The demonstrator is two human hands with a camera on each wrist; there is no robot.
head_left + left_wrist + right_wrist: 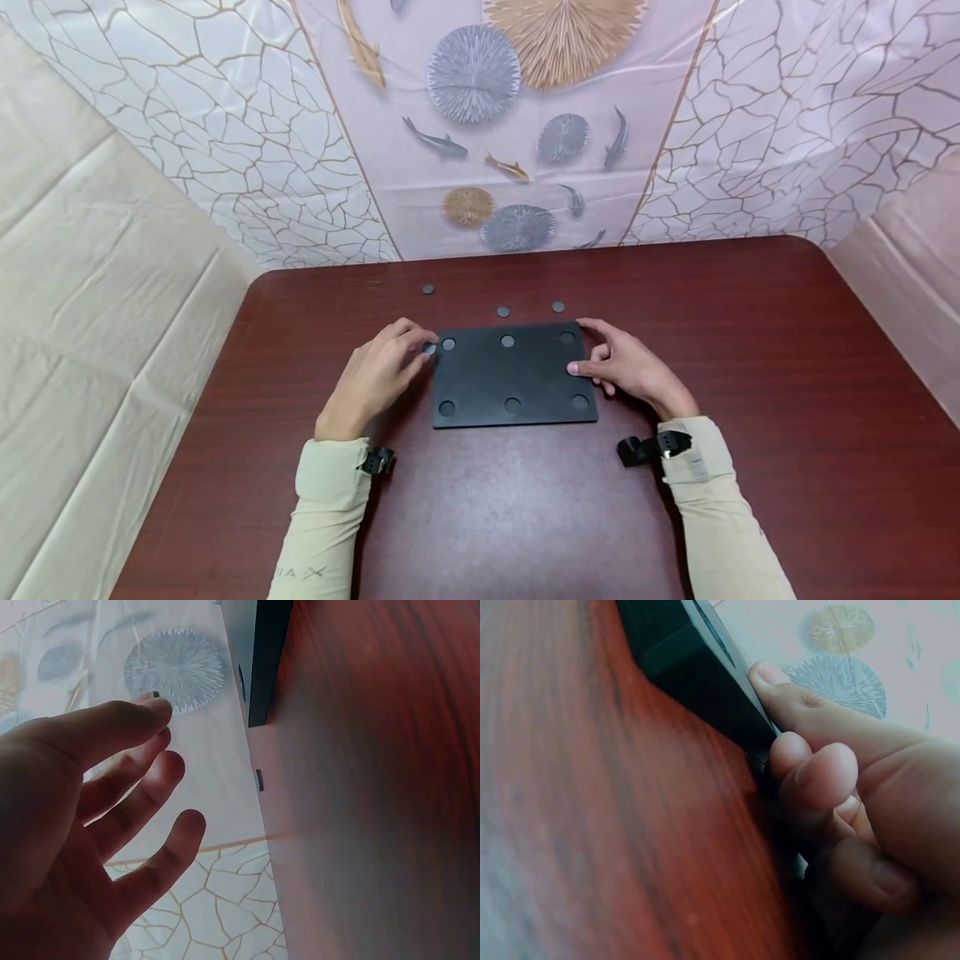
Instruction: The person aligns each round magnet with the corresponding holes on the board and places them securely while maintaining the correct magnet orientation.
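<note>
A black rectangular board (513, 375) with several round recesses lies on the table. Light grey discs sit in its far-left recess (448, 343) and far-middle recess (507, 341); the other recesses look dark. Just off the board's far-left corner, my left hand (378, 375) pinches a small grey disc (429, 347) between thumb and fingertips. Only a sliver of that disc (156, 694) shows in the left wrist view. My right hand (626, 362) grips the board's right edge, its thumb on top and the index finger along the far-right corner.
Behind the board lie three loose grey discs: one at the left (428, 289), one in the middle (503, 312) and one at the right (558, 307). The reddish-brown table (750, 350) ends at a patterned cloth backdrop (517, 167).
</note>
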